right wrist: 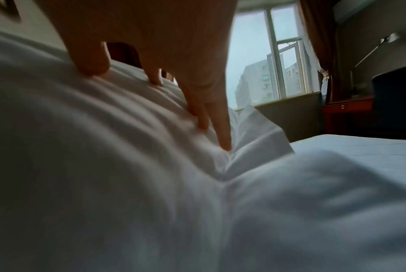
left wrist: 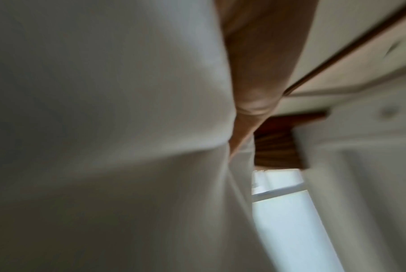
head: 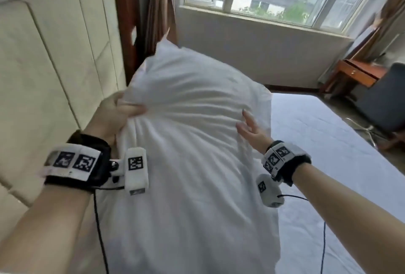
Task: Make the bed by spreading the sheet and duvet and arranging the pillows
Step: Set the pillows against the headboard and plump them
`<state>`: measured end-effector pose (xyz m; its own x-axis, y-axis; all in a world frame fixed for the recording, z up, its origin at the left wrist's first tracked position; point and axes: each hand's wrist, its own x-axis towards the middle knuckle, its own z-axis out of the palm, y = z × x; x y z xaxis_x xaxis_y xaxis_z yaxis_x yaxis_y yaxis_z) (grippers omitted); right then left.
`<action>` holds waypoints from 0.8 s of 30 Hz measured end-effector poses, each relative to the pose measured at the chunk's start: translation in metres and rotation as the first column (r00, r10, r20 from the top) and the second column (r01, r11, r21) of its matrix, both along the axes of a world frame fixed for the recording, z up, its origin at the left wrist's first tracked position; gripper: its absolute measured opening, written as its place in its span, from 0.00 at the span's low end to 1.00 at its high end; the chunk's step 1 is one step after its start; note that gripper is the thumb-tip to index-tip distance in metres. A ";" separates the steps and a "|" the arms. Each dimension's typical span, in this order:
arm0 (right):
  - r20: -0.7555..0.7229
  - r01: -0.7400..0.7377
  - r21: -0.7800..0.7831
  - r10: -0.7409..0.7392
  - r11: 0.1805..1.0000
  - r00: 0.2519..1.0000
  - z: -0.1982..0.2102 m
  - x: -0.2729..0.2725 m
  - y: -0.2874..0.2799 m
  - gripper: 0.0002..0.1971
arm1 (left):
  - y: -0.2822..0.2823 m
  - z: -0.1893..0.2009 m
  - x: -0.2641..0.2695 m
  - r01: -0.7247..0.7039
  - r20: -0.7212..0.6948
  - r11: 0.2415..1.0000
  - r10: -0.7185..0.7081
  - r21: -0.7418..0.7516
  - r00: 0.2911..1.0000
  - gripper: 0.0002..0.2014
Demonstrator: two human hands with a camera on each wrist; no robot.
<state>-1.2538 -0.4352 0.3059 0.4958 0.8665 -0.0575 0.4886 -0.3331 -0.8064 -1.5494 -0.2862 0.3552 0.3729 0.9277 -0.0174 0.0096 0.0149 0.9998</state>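
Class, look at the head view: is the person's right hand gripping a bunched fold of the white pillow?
No: the right hand lies with straight, spread fingers on the pillow, while the left hand pinches the fabric.

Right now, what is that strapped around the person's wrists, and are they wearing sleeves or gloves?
Both arms are bare, with no sleeves or gloves. Each wrist carries a black band faced with white panels printed with black square-pixel codes. A small white camera pod with the same code juts from the left band, a rounded one hangs from the right band. A thin black cable trails from each.
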 end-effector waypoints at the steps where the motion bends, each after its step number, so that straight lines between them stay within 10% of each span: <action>1: 0.079 -0.022 -0.157 0.034 0.987 0.996 -0.036 0.000 -0.001 0.49 | 0.010 -0.050 -0.004 0.029 -0.145 0.996 -0.042 -0.086 0.989 0.25; 3: 0.146 -0.065 -0.479 0.152 0.876 0.978 -0.107 -0.016 -0.002 0.61 | 0.009 -0.136 -0.016 0.065 -0.373 0.976 -0.142 -0.210 0.917 0.41; 7: 0.222 -0.037 -0.620 0.220 0.784 0.950 -0.186 -0.049 0.007 0.39 | 0.001 -0.229 -0.039 -0.003 -0.508 0.968 -0.130 -0.252 0.851 0.40; 13: 0.112 -0.025 -0.514 0.096 0.857 0.989 -0.197 -0.033 0.025 0.34 | 0.050 -0.229 -0.050 -0.001 -0.644 0.968 -0.166 -0.251 0.747 0.36; 17: 0.098 0.208 -0.320 -0.186 0.924 0.978 -0.187 -0.007 0.022 0.26 | 0.096 -0.220 -0.063 -0.209 -0.673 0.973 0.093 -0.093 0.734 0.23; 20: 0.098 0.439 -0.383 -0.437 0.813 0.894 -0.184 0.022 0.018 0.30 | 0.124 -0.241 -0.077 -0.264 -0.753 0.959 0.094 -0.108 0.651 0.36; 24: 0.100 0.532 -0.521 -0.572 0.667 0.814 -0.205 0.055 0.013 0.33 | 0.150 -0.276 -0.067 -0.264 -0.691 0.924 0.000 -0.277 0.723 0.48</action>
<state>-1.1988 -0.4220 0.1009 0.8518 0.2669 -0.4509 0.0342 -0.8870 -0.4605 -1.6160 -0.1365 0.0791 0.0133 0.8504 -0.5260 0.6411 0.3964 0.6572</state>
